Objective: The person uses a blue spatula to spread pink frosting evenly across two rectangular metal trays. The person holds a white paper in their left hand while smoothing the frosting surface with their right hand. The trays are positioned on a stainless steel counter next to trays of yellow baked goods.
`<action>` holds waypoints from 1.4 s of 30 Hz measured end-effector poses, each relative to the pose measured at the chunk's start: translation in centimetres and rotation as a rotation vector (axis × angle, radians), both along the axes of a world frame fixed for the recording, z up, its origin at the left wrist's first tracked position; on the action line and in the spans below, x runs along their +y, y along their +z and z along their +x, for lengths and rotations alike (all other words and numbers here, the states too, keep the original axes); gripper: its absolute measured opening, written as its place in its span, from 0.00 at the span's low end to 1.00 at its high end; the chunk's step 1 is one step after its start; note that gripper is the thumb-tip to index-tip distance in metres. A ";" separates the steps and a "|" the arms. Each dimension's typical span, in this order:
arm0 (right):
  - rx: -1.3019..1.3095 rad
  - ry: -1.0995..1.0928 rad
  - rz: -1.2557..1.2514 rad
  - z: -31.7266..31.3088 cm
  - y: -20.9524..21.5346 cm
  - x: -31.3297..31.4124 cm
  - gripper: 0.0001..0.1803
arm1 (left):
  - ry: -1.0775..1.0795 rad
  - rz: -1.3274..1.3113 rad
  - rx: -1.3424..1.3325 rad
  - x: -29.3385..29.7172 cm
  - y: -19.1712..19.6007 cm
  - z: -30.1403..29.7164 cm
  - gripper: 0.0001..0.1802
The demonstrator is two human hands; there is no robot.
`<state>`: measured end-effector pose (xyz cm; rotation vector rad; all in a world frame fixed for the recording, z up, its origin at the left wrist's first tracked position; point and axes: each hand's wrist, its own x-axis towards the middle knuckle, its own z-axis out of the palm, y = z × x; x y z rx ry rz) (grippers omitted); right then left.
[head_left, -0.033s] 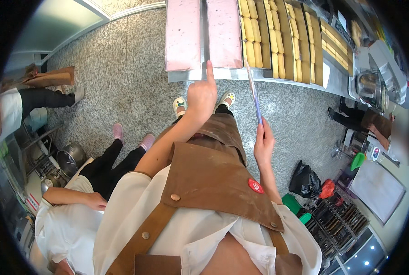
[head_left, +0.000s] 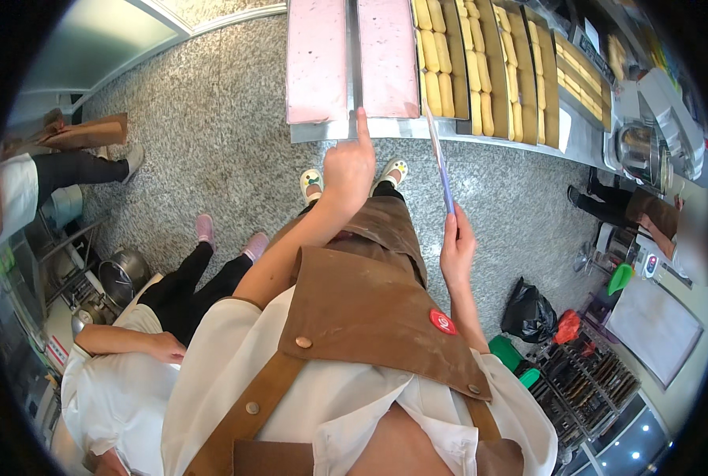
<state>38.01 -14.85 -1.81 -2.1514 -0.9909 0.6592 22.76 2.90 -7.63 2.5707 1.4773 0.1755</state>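
Observation:
My left hand (head_left: 348, 169) has its index finger stretched out, the other fingers curled in with nothing seen in them. Its fingertip is at the near end of the gap between two long slabs with a smooth pink, dark-flecked top, the left slab (head_left: 316, 59) and the right slab (head_left: 388, 59). In my right hand (head_left: 458, 247) is a long, thin, blade-like tool (head_left: 440, 159), bluish near the hand and paler toward the tip. That tip reaches the right slab's near corner, beside a tray of finger biscuits (head_left: 436, 47); contact cannot be told.
More biscuit trays (head_left: 481, 71) line the metal table (head_left: 314, 133) to the right. A co-worker (head_left: 116, 389) is close at my left, another person (head_left: 21, 190) farther left. Someone (head_left: 647, 210) stands at the right. A black bag (head_left: 528, 311) lies beside a wire rack (head_left: 588, 389).
The person at the far left has shifted very slightly. My hands and the tool look the same.

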 end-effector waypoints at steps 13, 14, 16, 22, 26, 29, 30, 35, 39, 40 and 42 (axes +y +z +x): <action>-0.319 0.246 0.011 -0.4 0.9 3.1 0.15 | 0.053 -0.312 -0.102 -2.1 2.9 -3.1 0.39; -0.327 0.244 0.011 -0.6 0.7 3.1 0.15 | 0.048 -0.316 -0.108 -2.2 3.0 -3.2 0.39; -0.337 0.247 0.015 -0.9 0.4 2.9 0.16 | 0.048 -0.336 -0.144 -2.2 3.1 -3.7 0.38; -0.345 0.257 0.005 -1.4 0.7 2.9 0.16 | 0.056 -0.268 -0.261 -2.1 3.0 -4.8 0.38; -0.342 0.216 0.073 -1.5 0.3 2.8 0.16 | -0.068 -0.008 -0.142 -1.2 2.7 -4.9 0.40; -0.346 0.222 0.070 -1.5 0.6 2.8 0.16 | -0.176 0.148 0.033 0.3 1.9 -4.9 0.40; -0.344 0.224 0.067 -1.6 0.7 2.9 0.16 | -0.210 0.193 0.092 0.8 2.1 -5.0 0.40; -0.337 0.221 0.077 -1.5 0.5 2.9 0.16 | -0.366 0.186 0.292 3.0 2.5 -5.6 0.38; -0.352 0.213 0.096 -1.3 0.6 2.8 0.16 | -0.376 0.183 0.173 4.0 2.3 -6.5 0.39; -0.357 0.210 0.104 -1.3 0.5 2.8 0.16 | -0.356 0.164 0.179 4.0 2.4 -6.7 0.40; -0.332 0.195 0.099 -1.4 0.8 2.8 0.15 | -0.316 0.129 0.192 3.8 2.7 -7.0 0.42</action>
